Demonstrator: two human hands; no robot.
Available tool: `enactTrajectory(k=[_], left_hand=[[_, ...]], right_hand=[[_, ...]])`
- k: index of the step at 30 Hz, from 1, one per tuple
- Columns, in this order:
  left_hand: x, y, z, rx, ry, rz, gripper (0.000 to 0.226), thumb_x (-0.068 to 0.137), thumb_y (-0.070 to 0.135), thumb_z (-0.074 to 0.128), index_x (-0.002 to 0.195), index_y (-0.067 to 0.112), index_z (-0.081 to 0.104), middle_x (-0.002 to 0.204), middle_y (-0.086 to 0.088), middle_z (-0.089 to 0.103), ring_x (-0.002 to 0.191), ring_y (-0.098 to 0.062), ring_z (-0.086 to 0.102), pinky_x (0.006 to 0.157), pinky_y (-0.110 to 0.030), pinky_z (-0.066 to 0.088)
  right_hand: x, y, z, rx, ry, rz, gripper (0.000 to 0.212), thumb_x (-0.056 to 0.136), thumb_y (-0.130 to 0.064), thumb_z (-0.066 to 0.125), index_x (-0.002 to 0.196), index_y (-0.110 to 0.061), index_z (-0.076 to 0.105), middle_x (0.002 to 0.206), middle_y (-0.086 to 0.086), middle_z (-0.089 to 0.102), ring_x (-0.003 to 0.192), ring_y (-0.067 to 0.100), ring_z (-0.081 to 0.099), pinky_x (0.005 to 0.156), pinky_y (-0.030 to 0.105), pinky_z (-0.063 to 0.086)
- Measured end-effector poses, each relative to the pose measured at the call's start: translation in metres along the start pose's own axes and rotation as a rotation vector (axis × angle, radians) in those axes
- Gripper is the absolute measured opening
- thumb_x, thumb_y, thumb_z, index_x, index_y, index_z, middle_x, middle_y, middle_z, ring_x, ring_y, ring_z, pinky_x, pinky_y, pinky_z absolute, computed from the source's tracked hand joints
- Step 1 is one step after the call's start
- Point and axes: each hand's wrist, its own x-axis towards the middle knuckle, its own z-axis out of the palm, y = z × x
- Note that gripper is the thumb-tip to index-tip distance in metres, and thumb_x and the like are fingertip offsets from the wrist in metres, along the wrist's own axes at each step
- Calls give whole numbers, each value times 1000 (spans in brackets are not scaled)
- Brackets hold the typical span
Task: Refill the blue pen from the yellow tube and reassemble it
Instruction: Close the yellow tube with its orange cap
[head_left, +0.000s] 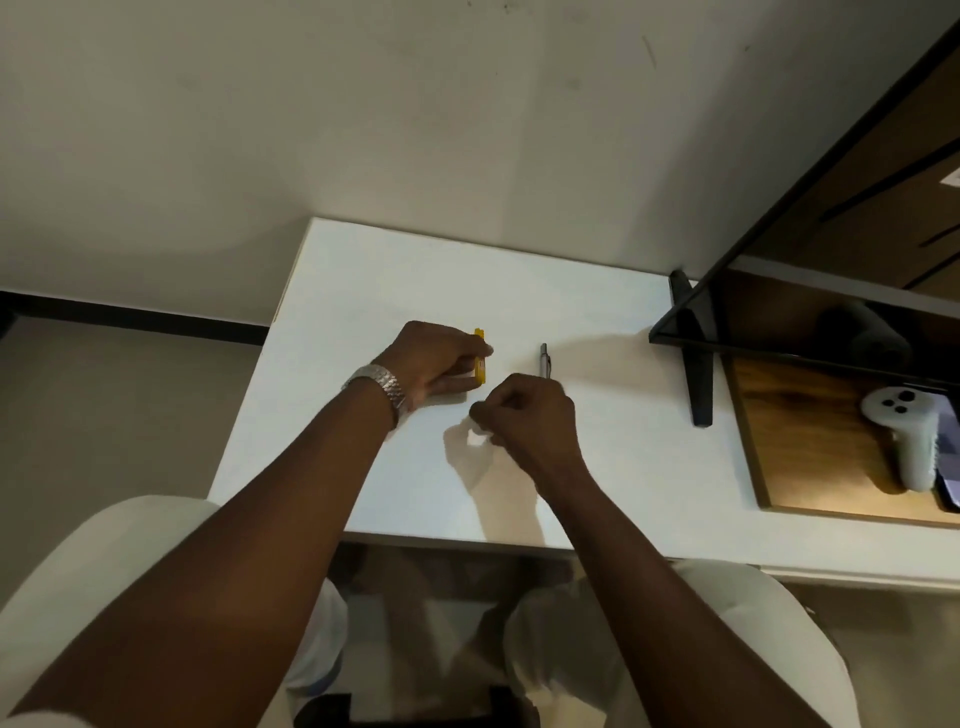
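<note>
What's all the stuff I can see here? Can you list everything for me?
Table: one, white, against the wall.
Yellow tube: one, yellow, on the table, mostly covered by the left hand.
Pen: one, looks grey-silver in this light, lying on the table just beyond the right hand.
Small white piece: one, white, at the right hand's fingertips; cannot tell what it is.
Controller: one, white, on the wooden surface at right.
Dark frame: one, black, at the table's right edge.
Wristwatch: one, silver, left wrist.
Left hand: closed around the tube.
Right hand: curled, fingers pinched together.
</note>
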Motion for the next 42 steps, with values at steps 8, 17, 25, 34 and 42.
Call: enactTrajectory(k=[8,17,25,34,42], left_hand=[[-7,12,5,-341,-161,-47,9,87,-2,76,94,4,75,70,0,77,56,-7,70,62,-32,65],[-7,12,4,-387,-121,29,17,83,-5,80,99,-3,75,74,-6,79,67,-13,74,64,-31,65],[-7,8,8,-417,-102,57,32,81,-5,82,111,-11,73,84,-10,79,82,-20,74,66,-29,65],[-6,8,7,-385,-106,99,30,80,-3,83,108,-8,75,87,-10,80,82,-20,76,69,-29,65],[-9,10,9,-373,-112,136,24,82,-4,81,105,-8,75,93,-13,78,89,-22,74,70,-30,65]], right_hand=[[1,-12,-24,721,-61,177,12,90,2,73,101,7,77,92,23,79,90,39,80,80,43,66],[-1,-14,-20,775,-8,153,20,91,-4,77,110,2,76,93,16,82,92,32,81,86,41,66],[-3,-13,-18,779,9,128,26,91,-3,77,115,6,73,93,18,81,91,32,81,87,41,66],[-2,-10,-15,770,6,119,21,91,-7,78,111,-1,75,95,16,82,94,32,81,85,40,66],[-1,-9,-14,702,37,118,21,91,-15,80,110,-8,77,99,11,83,94,26,81,85,40,65]])
